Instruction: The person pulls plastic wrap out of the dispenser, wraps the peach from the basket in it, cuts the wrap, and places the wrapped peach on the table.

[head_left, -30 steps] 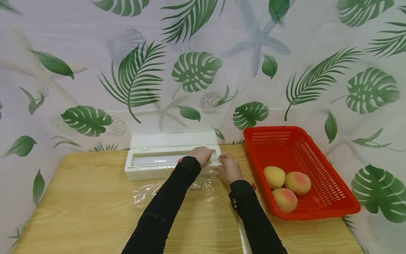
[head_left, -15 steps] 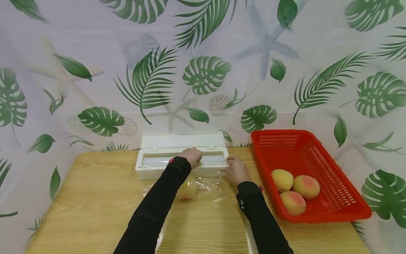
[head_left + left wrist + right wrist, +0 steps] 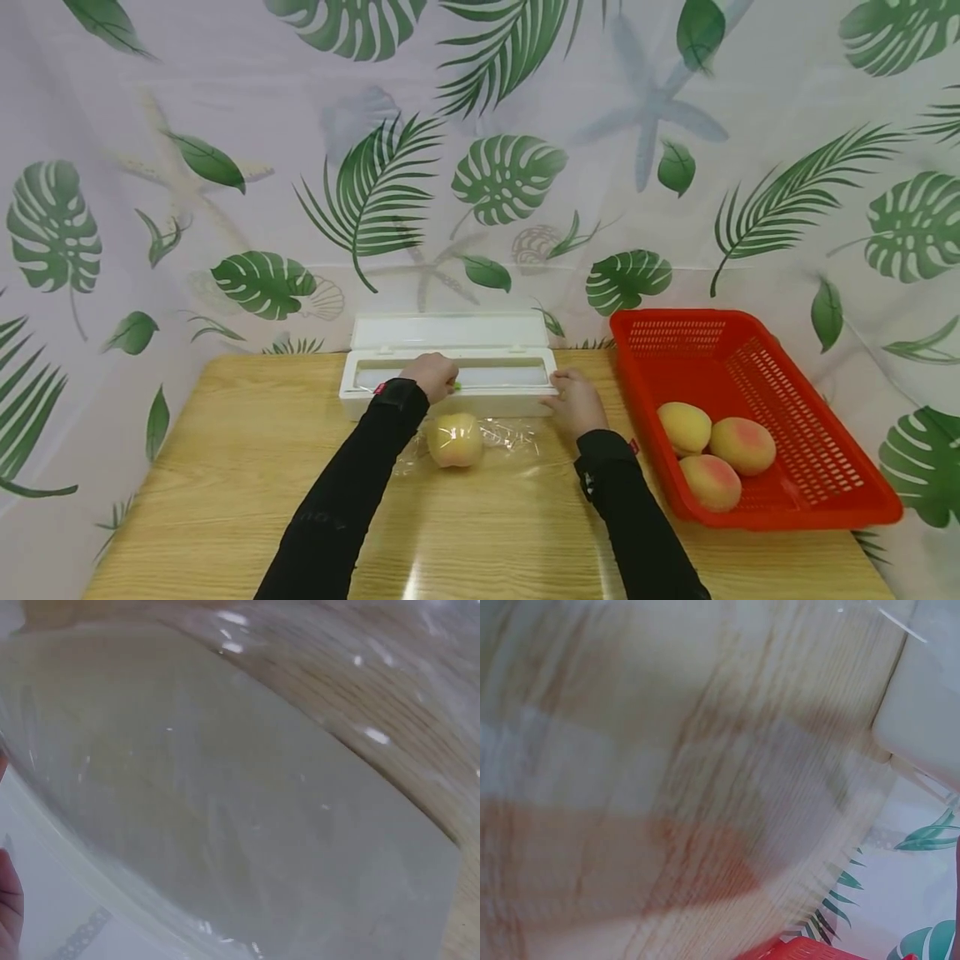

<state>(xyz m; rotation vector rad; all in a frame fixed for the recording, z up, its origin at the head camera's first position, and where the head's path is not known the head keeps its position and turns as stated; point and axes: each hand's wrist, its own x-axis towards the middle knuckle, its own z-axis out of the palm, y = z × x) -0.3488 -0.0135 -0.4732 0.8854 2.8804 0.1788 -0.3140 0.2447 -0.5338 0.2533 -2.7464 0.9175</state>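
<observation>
A white cling film box (image 3: 517,406) stands at the back of the table with its lid up and a film roll (image 3: 495,377) inside. My left hand (image 3: 431,377), fingers curled, pinches a small green slide cutter (image 3: 457,386) at the box's front rail, mostly hidden by the hand. My right hand (image 3: 576,404) grips the box's right front corner, thumb and fingers around the edge. Clear cling film (image 3: 510,435) hangs from the front onto the table, over a yellow-pink peach (image 3: 456,442). In the left wrist view the box front (image 3: 247,795) fills most of the picture.
At the right a red plastic basket (image 3: 675,358) holds three peaches (image 3: 711,483). A leaf-patterned cloth (image 3: 480,250) hangs right behind the wooden table (image 3: 262,450).
My left hand has slid leftward along the box rail with the green cutter, uncovering the peach under the film. The right hand keeps its grip on the box corner. The head view has turned slightly left.
</observation>
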